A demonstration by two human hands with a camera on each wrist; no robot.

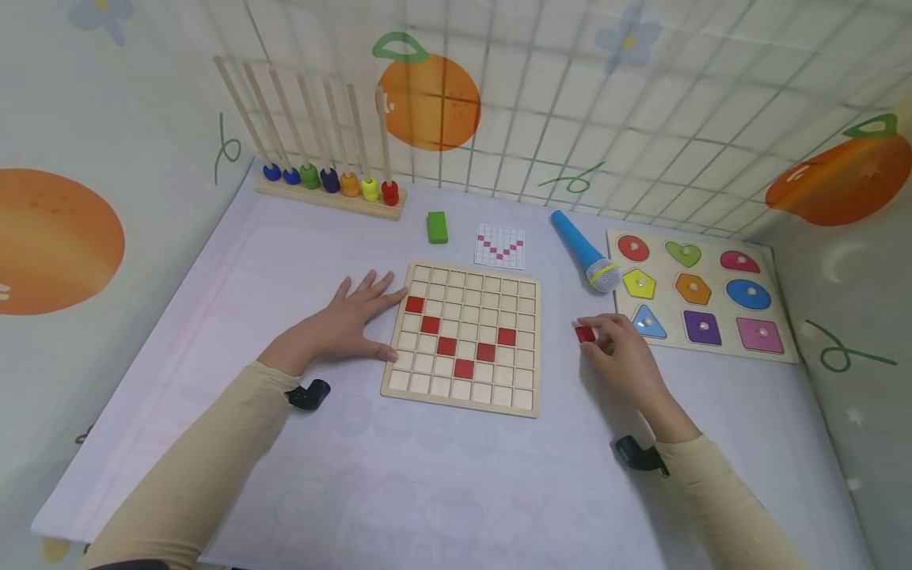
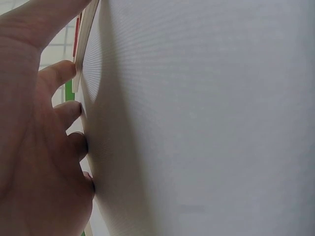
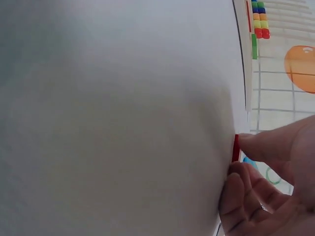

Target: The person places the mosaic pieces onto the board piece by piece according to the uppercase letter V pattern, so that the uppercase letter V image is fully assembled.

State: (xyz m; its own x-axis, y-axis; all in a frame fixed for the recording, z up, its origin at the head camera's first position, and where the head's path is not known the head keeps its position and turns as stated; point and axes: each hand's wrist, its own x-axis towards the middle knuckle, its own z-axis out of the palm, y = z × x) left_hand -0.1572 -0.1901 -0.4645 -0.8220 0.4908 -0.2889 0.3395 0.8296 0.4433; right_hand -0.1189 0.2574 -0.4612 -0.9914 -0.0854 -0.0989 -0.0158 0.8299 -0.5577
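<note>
- The right hand [image 1: 621, 348] pinches a small red tile [image 1: 585, 334] between thumb and fingertips, low on the pale surface [image 1: 456, 491] just right of the wooden grid board [image 1: 463, 339] and near the blue toy microphone [image 1: 586, 252].
- The left hand [image 1: 349, 321] lies flat with its fingers spread — their tips touching the board's left edge, as if steadying it.
- Six red tiles sit in the grid, tracing a tick: a diagonal running down from the upper left, then turning up to the right.
- Judged against the pattern card [image 1: 500, 245] lying just beyond the board, the tick's right arm looks unfinished — a few squares remain, and the pinched tile is not yet placed.
- The tile is a flat, glossy red square, matched to one cell of the grid.
- Farther off: a shape puzzle [image 1: 698, 297] at right, a green block [image 1: 437, 226] and a bead rack [image 1: 329, 184] at the far side.
</note>
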